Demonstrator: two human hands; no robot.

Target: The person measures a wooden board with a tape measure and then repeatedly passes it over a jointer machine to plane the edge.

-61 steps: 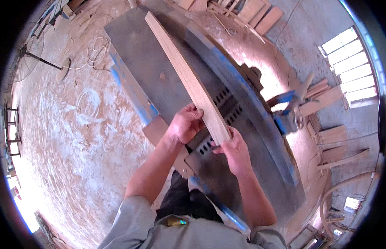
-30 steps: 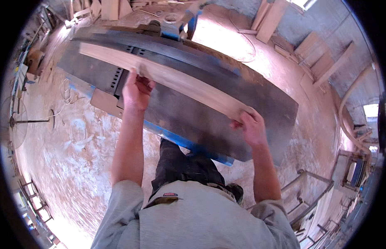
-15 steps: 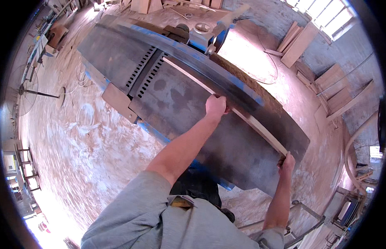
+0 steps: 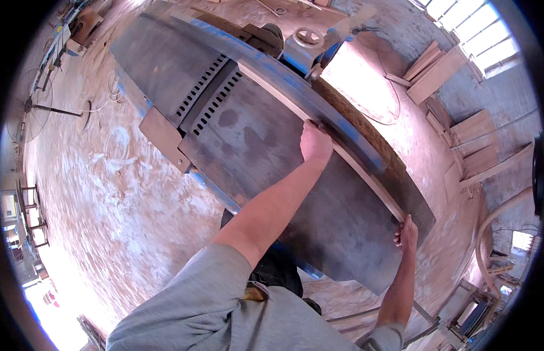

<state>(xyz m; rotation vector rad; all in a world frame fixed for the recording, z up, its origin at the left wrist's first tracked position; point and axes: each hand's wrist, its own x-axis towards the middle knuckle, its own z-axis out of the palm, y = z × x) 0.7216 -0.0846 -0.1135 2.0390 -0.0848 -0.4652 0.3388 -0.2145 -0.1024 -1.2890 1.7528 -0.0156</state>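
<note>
A long, narrow wooden strip (image 4: 275, 89) lies along the fence (image 4: 342, 124) of a jointer planer, on its dark metal table (image 4: 237, 146). My left hand (image 4: 316, 141) is closed over the strip near its middle, thumb and fingers pressing on it. At the strip's near right end is my right hand (image 4: 407, 231), its fingers curled and its thumb against the end. The strip's far end reaches the slotted gap (image 4: 204, 93) across the table. My palms hide parts of the grip.
A handwheel (image 4: 309, 38) and motor parts stand behind the fence. A tan guard plate (image 4: 160, 140) juts from the table's left side. Boards (image 4: 438, 73) lean against the right wall, and a standing fan (image 4: 35, 107) is at far left. Dust covers the floor.
The strip has slid a little along the fence, its far end now at the slotted gap's far side. My left hand has moved slightly away from me with it.
</note>
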